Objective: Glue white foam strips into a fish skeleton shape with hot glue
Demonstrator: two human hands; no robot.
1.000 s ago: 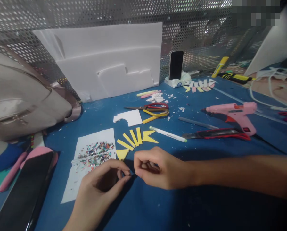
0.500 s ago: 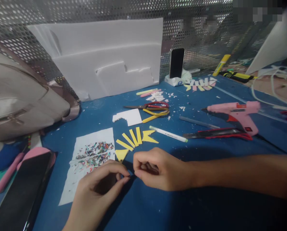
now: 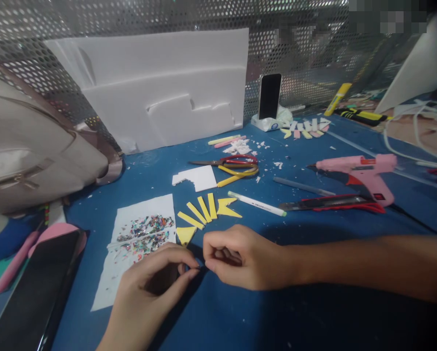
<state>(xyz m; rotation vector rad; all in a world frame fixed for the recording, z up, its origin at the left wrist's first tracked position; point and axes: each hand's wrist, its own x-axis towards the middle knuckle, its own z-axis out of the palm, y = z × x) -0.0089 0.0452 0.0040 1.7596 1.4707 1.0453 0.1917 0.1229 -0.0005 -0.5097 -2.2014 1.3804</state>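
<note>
Near the front of the blue table, my left hand [image 3: 160,278] pinches thumb and forefinger together; whatever lies between the tips is too small to name. Close to its right, my right hand [image 3: 240,258] is curled with thumb against fingers, and its grip is hidden. Behind the hands several yellow strips [image 3: 195,212] lie fanned out, with a yellow triangle [image 3: 186,235] at the left end and a yellow notched piece [image 3: 228,207] at the right. A white paper sheet [image 3: 107,287] bearing colourful glitter flakes [image 3: 148,229] lies partly behind my left hand.
A green-capped pen [image 3: 257,204], scissors [image 3: 226,163], a white foam offcut [image 3: 202,179], a red cutter knife [image 3: 335,202] and a pink glue gun [image 3: 361,170] lie beyond. At left are a dark phone [image 3: 31,292] and a pale bag [image 3: 39,146]. A white board [image 3: 160,83] stands behind.
Both hands keep almost the same pose and place. The whole view has shifted very slightly.
</note>
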